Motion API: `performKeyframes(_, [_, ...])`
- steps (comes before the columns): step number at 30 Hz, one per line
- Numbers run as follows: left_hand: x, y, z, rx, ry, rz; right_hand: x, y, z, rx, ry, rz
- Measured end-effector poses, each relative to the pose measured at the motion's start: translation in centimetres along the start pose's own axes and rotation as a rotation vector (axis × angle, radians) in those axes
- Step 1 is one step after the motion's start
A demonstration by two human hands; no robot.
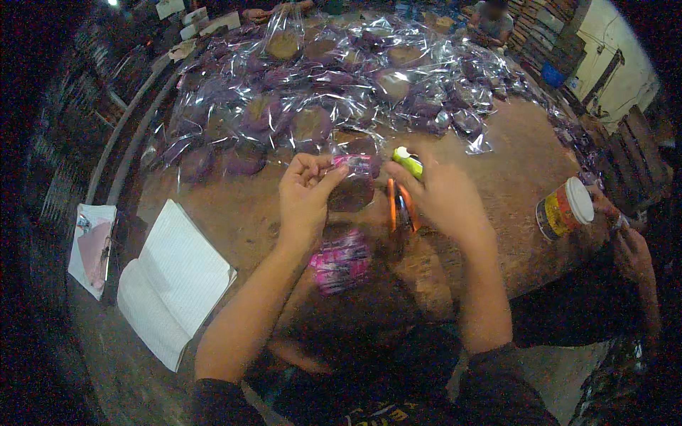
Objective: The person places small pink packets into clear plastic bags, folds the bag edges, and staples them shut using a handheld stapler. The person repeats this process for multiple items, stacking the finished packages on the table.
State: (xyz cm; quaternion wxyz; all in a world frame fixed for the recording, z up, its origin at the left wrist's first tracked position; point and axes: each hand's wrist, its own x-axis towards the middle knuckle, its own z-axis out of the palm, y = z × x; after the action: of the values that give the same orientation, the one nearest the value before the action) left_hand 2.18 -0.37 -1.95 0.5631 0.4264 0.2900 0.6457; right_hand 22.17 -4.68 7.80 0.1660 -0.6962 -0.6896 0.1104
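My left hand (306,194) pinches a pink printed label (352,161) at the top of a small clear plastic bag (362,186), which has something dark purplish in it. My right hand (442,186), blurred, grips a lime-green tool with a white end (409,161), just right of the bag; its exact kind is unclear. Below that hand is an orange-and-dark tool (400,205), possibly scissors; whether the hand touches it cannot be told. Nearer to my body lies a pile of pink-and-black printed labels (341,261).
Many clear plastic bags with purple contents (330,80) cover the table's far part. An open lined notebook (181,277) lies left, beside a white pad (93,250). At right, another person's hand (602,202) touches a white-lidded tub (565,207). Another person (493,26) sits far right.
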Motion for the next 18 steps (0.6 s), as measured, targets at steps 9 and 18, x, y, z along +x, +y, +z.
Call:
performKeyframes(9, [-0.4,1.1,1.1,-0.042,0.026,-0.002,0.8,3.3,4.3,0.037,-0.117,-0.216])
performKeyframes(18, [-0.9,0.8,2.0,0.108,-0.015,0.076,3.7,3.2,2.5,1.267,0.067,0.076])
